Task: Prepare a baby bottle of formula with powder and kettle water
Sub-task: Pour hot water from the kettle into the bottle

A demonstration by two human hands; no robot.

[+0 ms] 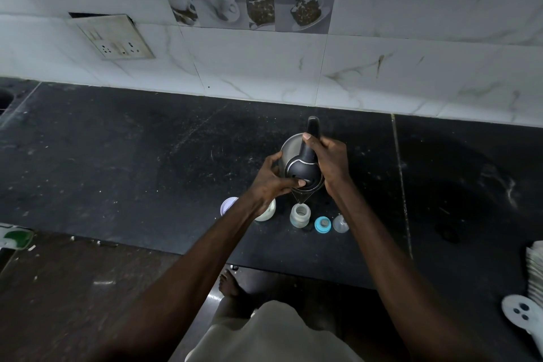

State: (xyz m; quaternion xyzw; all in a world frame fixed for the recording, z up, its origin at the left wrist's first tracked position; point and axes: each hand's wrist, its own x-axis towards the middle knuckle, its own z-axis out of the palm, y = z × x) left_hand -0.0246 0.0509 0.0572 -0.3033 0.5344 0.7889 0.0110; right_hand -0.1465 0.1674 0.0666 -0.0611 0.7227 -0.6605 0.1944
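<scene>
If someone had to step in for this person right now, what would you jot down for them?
Right hand grips the kettle handle; left hand steadies its lid.
Kettle is tilted, spout above the open baby bottle on the counter.
Blue ring with teat and clear cap lie right of the bottle; a white container and a round lid to its left.
Left: pour, powder if not yet in (cannot tell), close.

Kettle (301,164) and both hands block above open bottle (299,215); teat ring (322,224) and dome cap (340,224) crowd its right; surface (117,156) left wide open
</scene>
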